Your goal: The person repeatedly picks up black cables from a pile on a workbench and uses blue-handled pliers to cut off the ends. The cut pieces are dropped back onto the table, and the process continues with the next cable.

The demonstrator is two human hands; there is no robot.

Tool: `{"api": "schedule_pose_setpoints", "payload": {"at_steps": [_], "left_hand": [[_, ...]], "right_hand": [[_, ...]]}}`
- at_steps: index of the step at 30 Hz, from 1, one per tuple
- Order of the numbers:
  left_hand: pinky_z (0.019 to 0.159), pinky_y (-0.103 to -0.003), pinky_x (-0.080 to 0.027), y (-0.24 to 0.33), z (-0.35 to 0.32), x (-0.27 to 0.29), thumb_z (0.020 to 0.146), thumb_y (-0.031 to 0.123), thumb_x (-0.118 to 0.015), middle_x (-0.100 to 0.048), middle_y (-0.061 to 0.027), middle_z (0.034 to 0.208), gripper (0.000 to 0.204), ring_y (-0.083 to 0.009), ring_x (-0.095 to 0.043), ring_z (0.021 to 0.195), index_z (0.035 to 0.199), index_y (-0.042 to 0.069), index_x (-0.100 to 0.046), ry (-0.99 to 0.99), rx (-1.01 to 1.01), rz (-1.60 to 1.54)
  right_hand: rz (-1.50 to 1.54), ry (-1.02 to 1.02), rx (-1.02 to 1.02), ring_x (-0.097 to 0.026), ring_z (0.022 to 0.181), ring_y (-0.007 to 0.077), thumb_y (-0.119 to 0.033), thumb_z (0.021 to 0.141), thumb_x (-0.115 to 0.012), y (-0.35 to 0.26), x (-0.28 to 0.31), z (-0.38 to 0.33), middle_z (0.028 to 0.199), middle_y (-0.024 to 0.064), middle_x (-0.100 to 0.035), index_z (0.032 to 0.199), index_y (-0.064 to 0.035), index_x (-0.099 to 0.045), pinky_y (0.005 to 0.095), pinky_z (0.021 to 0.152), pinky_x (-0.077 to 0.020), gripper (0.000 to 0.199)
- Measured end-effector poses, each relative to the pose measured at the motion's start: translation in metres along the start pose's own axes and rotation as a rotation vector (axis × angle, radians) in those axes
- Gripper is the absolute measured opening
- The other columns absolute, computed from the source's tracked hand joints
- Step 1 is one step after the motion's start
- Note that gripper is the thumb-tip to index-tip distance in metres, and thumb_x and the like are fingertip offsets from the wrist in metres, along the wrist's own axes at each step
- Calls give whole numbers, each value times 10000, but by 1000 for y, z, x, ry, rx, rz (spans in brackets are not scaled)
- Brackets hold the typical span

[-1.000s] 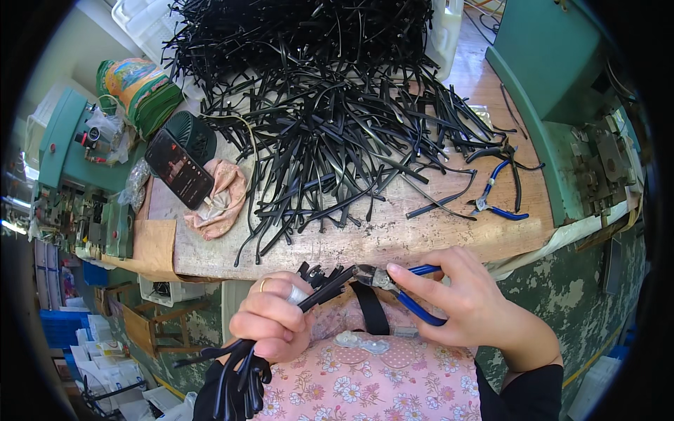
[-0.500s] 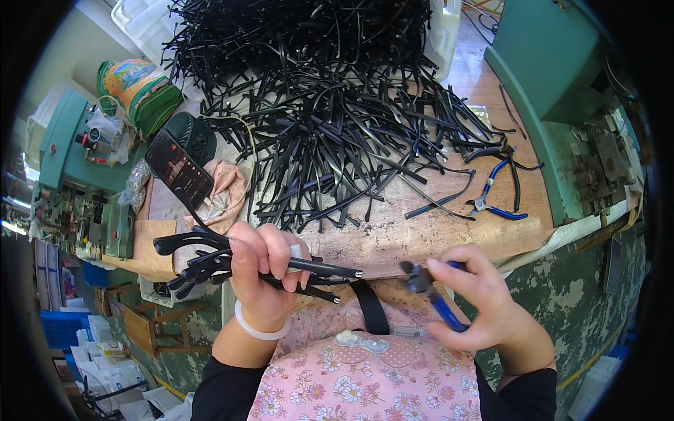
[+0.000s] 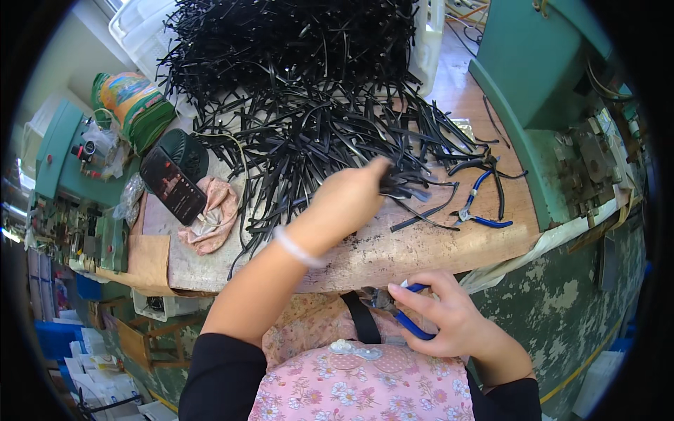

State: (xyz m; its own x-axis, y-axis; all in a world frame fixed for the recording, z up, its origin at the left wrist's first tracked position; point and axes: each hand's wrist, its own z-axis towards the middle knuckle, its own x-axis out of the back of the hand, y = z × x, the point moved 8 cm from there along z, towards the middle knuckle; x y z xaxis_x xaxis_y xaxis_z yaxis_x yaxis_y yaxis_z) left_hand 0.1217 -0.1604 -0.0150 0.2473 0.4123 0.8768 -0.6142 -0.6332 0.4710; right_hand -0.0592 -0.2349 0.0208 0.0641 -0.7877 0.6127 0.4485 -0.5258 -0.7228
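Note:
My left hand (image 3: 354, 196) reaches out over the workbench (image 3: 421, 245) and closes on a few black plastic strips (image 3: 407, 188) at the near edge of a big tangled heap of the same black strips (image 3: 309, 91). My right hand (image 3: 442, 316) stays low by my lap, just under the bench edge, gripping blue-handled pliers (image 3: 404, 319). A second pair of blue-handled pliers (image 3: 477, 207) lies on the bench to the right of my left hand.
A phone (image 3: 172, 186) lies on a pink cloth (image 3: 210, 221) at the left. Green machines stand at the far left (image 3: 56, 154) and at the right (image 3: 554, 98). A white crate (image 3: 140, 21) holds more strips at the back.
My left hand has let go of the bundle of strips it held near my lap and has reached forward to the heap. My right hand has kept the pliers near the bench edge.

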Motion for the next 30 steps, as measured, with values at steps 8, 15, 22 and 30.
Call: {"api": "schedule_pose_setpoints", "payload": {"at_steps": [8, 15, 22, 30], "left_hand": [[681, -453, -524, -3, 6, -11, 758, 145, -665, -664, -189, 769, 288, -373, -657, 759, 993, 13, -564, -104, -46, 34], [749, -451, -521, -15, -3, 0, 763, 135, -647, -668, -208, 850, 279, -379, -650, 843, 1017, 23, -622, -142, 111, -56], [669, -425, -522, -17, -17, 14, 789, 201, -667, -655, -188, 745, 291, -349, -653, 726, 1005, 11, -615, -102, 56, -29], [717, -324, -499, -45, -94, 68, 768, 49, -657, -648, -148, 897, 374, -286, -646, 786, 1120, 37, -533, -49, 372, -45]], "right_hand": [[28, -13, -86, -540, 944, 318, -115, 596, -782, 13, -4, -11, 1091, 163, -528, 1242, -85, -588, 385, 811, -469, 675], [68, -32, -70, -542, 971, 330, -102, 602, -781, 15, -13, -4, 1100, 181, -521, 1264, -52, -561, 374, 809, -478, 699], [69, -30, -107, -547, 998, 333, -113, 616, -788, 19, -9, -14, 1123, 191, -520, 1288, -24, -527, 385, 859, -471, 726], [492, 11, -384, -538, 1061, 261, -189, 733, -726, 56, -22, -28, 1175, 170, -520, 1413, -6, -359, 359, 918, -431, 794]]}}
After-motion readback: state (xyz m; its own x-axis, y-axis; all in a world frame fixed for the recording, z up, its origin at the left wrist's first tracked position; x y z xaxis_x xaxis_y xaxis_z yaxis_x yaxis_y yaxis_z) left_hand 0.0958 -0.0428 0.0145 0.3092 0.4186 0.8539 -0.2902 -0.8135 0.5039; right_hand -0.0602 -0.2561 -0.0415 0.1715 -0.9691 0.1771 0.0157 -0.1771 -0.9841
